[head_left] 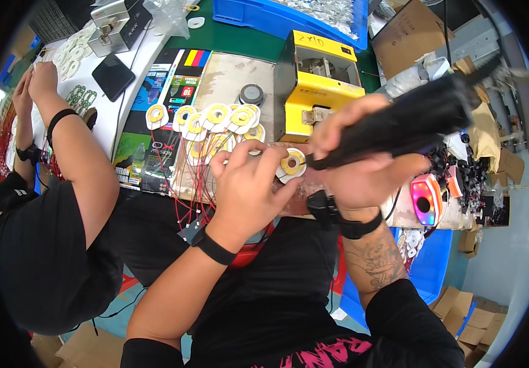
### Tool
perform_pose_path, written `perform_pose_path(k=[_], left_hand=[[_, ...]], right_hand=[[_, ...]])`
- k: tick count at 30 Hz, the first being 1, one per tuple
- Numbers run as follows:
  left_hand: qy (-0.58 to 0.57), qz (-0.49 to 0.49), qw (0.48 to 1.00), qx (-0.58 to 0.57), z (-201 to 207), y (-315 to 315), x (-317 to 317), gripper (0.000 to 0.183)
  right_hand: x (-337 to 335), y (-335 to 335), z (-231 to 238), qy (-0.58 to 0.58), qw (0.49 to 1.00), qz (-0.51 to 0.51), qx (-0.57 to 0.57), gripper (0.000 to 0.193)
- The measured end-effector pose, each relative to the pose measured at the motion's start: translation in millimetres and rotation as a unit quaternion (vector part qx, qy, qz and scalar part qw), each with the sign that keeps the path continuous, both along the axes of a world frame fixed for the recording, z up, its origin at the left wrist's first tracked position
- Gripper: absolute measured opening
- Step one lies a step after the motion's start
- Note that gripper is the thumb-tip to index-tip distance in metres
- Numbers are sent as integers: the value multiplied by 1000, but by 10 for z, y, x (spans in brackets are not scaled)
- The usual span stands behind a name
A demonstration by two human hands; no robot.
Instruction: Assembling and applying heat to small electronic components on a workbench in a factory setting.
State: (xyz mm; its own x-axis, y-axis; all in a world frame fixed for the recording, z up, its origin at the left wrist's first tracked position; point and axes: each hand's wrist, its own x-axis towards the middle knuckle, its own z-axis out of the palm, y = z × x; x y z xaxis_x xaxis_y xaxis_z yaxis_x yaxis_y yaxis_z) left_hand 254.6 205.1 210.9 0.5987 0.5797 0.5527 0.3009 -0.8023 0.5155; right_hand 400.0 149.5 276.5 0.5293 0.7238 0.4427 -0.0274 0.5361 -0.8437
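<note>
A co-worker's arm (pixel 68 153) reaches up the table at far left. The left hand (pixel 249 184) pinches a white disc with a yellow ring (pixel 291 164) against the bench edge, below the yellow machine (pixel 319 86). The right hand (pixel 362 153) is closed around a black power tool (pixel 411 122), its tip beside the disc

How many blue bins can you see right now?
2. One blue bin sits at the far edge of the table behind the yellow machine, filled with small pale parts. A second blue bin stands low at the person's right, under the table edge. Others may be hidden.
</note>
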Motion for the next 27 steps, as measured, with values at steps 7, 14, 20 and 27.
perform_pose_path(k=[7, 14, 20, 27], left_hand=[[50, 153, 987, 25, 114, 567, -116, 34], [123, 155, 980, -18, -38, 706, -117, 27], [51, 133, 990, 2, 102, 512, -61, 26], [46, -15, 999, 0, 63, -20, -15, 27]], right_hand=[[554, 80, 85, -48, 994, -97, 13, 93], [552, 254, -73, -117, 989, -95, -7, 94], [570, 237, -132, -124, 987, -92, -42, 94], [423, 85, -86, -29, 998, -49, -32, 96]])
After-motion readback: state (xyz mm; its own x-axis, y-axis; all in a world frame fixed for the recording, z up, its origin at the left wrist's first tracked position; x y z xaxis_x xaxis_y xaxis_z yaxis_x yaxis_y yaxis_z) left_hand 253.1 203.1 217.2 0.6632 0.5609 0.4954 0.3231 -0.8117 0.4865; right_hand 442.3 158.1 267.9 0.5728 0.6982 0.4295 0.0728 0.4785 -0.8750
